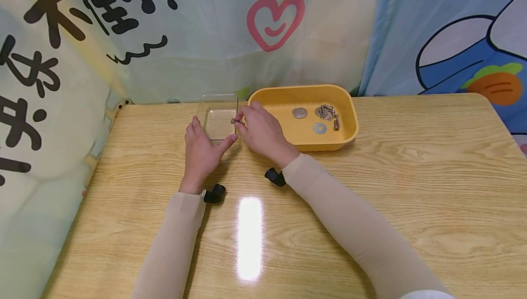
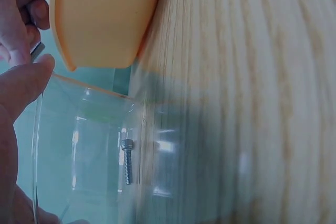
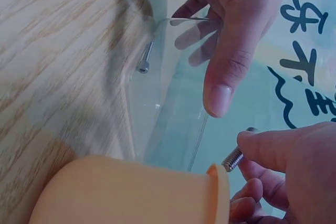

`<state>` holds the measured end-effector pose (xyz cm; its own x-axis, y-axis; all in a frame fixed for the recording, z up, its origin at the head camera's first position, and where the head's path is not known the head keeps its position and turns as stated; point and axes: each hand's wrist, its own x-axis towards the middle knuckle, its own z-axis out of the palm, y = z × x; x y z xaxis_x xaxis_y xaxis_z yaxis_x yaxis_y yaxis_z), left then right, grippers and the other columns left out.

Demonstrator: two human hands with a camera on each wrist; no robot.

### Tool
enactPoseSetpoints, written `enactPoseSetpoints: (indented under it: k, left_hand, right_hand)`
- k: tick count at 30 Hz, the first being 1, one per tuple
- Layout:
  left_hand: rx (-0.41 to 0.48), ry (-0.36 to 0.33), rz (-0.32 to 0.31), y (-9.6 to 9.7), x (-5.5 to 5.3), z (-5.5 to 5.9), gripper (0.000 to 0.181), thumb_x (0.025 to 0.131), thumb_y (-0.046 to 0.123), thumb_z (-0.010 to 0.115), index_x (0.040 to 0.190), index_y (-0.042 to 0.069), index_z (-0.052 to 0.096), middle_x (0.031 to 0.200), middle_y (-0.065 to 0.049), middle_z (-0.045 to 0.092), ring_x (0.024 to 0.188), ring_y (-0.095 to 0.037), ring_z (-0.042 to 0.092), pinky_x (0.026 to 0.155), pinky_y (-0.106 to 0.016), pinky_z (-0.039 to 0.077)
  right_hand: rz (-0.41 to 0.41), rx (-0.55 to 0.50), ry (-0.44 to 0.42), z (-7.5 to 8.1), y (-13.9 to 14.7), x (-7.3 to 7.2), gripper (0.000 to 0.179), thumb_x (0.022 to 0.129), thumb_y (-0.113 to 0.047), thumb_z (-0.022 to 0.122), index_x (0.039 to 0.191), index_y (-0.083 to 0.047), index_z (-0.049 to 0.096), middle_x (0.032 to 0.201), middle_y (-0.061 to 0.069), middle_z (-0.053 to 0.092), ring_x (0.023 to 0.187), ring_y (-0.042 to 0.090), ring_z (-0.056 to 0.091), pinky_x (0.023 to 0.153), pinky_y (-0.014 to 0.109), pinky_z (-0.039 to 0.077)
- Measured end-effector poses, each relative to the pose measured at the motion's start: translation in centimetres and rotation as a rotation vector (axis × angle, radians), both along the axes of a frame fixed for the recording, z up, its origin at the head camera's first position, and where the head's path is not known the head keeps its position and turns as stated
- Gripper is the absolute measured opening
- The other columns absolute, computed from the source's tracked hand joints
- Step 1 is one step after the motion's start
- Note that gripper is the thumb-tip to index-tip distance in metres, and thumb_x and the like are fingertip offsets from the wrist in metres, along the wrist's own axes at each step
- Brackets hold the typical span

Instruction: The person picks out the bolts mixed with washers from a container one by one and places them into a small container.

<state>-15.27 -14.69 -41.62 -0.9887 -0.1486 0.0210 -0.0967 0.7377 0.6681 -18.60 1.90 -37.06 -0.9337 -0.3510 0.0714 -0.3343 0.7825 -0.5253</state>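
Jutting from the fingers (image 3: 265,148) of the right hand (image 1: 263,128) is a screw (image 3: 232,160).

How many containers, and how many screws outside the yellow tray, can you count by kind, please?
Containers: 2 (yellow tray, clear box)
Screws outside the yellow tray: 2 (loose screw in the clear box, held screw in the right hand)
Total: 4
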Motion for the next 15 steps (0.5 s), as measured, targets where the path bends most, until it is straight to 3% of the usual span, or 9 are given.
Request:
enactPoseSetpoints:
  k: [15]
  left_hand:
    - [-0.008, -0.003, 0.003, 0.0, 0.1, 0.0, 0.12, 0.085, 0.061, 0.071, 0.156, -0.01, 0.007, 0.157, -0.031, 0.019, 0.143, -0.042, 0.026, 0.115, -0.051, 0.03]
  right_hand:
    - [-0.02, 0.054, -0.017, -0.5, -1.3, -0.6, 0.02, 0.099, -0.025, 0.066, 0.108, -0.008, 0.07, 0.105, 0.006, 0.056, 0.082, 0.019, 0.054, 0.068, 0.031, 0.05]
